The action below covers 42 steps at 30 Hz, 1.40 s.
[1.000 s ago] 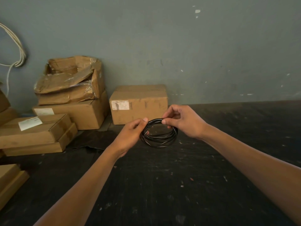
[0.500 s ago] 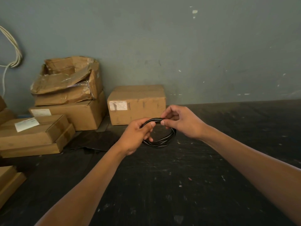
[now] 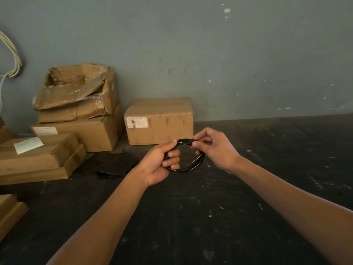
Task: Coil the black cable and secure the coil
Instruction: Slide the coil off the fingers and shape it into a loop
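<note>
You are holding a thin black cable wound into a small round coil [image 3: 188, 165] up in the air between both hands, above the dark scuffed work surface [image 3: 191, 217]. Your left hand [image 3: 160, 163] is gripping the coil's left side, with the fingers [image 3: 172, 160] curling through the loop and the thumb pressing along the top strands. Your right hand [image 3: 212, 148] is pinching the top of the coil between thumb and forefinger, its remaining fingers bending loosely above. The two thumbs are sitting near each other on the upper arc, apart by a short stretch of cable. The lower part of the loop is hanging free below your right hand.

Just behind the coil a closed brown cardboard box with a white label [image 3: 159, 121] is standing against the grey-green wall [image 3: 210, 54]. To its left a torn, crumpled cardboard box [image 3: 76, 90] is sitting on a larger carton [image 3: 86, 134], with flat brown cartons [image 3: 40, 157] stacked in front of them. Pale cords [image 3: 13, 54] are hanging on the wall at the far left.
</note>
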Motion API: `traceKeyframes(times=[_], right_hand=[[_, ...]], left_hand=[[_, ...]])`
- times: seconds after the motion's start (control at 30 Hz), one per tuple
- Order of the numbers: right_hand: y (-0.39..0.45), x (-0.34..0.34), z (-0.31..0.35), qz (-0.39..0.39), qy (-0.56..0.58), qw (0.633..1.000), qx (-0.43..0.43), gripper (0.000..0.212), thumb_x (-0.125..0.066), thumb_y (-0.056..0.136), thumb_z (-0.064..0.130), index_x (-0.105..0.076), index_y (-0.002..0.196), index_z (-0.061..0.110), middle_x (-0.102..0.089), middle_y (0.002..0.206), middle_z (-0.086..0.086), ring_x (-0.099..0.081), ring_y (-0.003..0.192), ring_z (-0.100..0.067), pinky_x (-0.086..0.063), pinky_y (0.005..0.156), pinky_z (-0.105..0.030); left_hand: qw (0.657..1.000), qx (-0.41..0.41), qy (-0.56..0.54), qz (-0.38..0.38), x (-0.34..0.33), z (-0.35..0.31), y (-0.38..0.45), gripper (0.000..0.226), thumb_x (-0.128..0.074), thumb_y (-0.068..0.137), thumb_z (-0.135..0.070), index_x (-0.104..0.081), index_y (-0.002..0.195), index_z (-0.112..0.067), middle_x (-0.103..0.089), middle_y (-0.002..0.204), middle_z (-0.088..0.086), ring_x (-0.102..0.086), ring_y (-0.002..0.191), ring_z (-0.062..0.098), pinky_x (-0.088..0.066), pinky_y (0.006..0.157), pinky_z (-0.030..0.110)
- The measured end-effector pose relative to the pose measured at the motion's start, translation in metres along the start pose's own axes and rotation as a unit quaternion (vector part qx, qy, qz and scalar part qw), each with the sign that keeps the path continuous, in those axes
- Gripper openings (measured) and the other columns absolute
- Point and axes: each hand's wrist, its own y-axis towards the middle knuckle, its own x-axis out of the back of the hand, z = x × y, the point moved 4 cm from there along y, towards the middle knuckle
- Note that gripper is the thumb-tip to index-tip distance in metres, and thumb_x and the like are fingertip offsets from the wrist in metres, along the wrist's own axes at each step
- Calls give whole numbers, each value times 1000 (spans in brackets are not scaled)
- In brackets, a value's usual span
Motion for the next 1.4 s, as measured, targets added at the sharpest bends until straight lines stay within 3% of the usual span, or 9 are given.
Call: traceKeyframes(times=[0.17, 0.27, 0.47, 0.6, 0.7, 0.9, 1.1, 1.23, 1.4], right_hand=[[-1, -2, 7, -8, -52, 997, 54, 14, -67, 90, 10, -62, 95, 22, -72, 88, 0, -69, 76, -11, -59, 75, -29], [-1, 3, 8, -20, -83, 994, 72, 13, -66, 91, 12, -61, 95, 24, -71, 86, 3, -68, 75, -8, -58, 74, -26], [0, 13, 8, -45, -132, 985, 96, 11, -66, 92, 14, -62, 100, 21, -68, 84, 8, -65, 75, -1, -53, 69, -17], [0, 9, 8, -38, -160, 980, 113, 11, -65, 93, 14, -60, 97, 23, -64, 79, 12, -61, 70, 5, -48, 65, -9], [0, 7, 8, -35, -165, 978, 119, 11, -65, 92, 14, -60, 96, 22, -62, 75, 13, -59, 67, 8, -46, 62, -8], [0, 7, 9, -26, -172, 976, 129, 10, -65, 92, 13, -61, 98, 21, -63, 78, 12, -61, 71, 5, -49, 65, -10], [-1, 5, 5, -15, -182, 974, 131, 10, -64, 93, 14, -61, 99, 21, -63, 82, 12, -61, 74, 4, -50, 66, -10], [-1, 3, 4, -13, -186, 974, 131, 9, -64, 93, 14, -61, 101, 18, -64, 82, 11, -61, 73, 2, -50, 67, -10], [-3, 1, 5, -4, -199, 970, 143, 9, -62, 94, 13, -61, 103, 16, -62, 80, 10, -58, 70, 4, -48, 63, -12]], left_hand=[[997, 25, -56, 37, 2, -2, -1, 28, -50, 95, -20, -60, 118, -6, -37, 55, -6, -37, 42, 5, -42, 51, 21], [995, -8, 97, -15, 8, -2, 2, 37, -53, 98, -22, -54, 129, -2, -51, 66, 0, -53, 60, 12, -50, 68, 30], [928, -24, 362, -85, 21, -5, 1, 22, -63, 93, -31, -70, 110, -20, -69, 110, -1, -62, 105, 13, -51, 89, 34], [908, -35, 405, -97, 22, -6, 3, 17, -66, 93, -27, -72, 107, -19, -73, 100, -2, -67, 92, 13, -53, 80, 30], [914, -36, 392, -94, 22, -6, 6, 17, -65, 94, -16, -70, 108, -9, -74, 104, 10, -72, 95, 19, -58, 84, 30], [920, -53, 377, -93, 16, -7, 4, 14, -64, 92, -2, -69, 104, -5, -68, 93, 12, -65, 82, 15, -57, 74, 22], [875, -79, 460, -131, 13, -6, 6, 14, -66, 91, -3, -70, 103, -8, -70, 105, 18, -61, 89, 19, -50, 81, 28], [844, -128, 485, -192, 15, -4, 8, 12, -68, 91, -9, -71, 101, -15, -73, 98, 8, -68, 94, 22, -55, 86, 36], [870, -165, 407, -225, 20, 4, 11, 11, -70, 89, -9, -72, 93, -19, -74, 89, 2, -71, 87, 19, -59, 78, 33]])
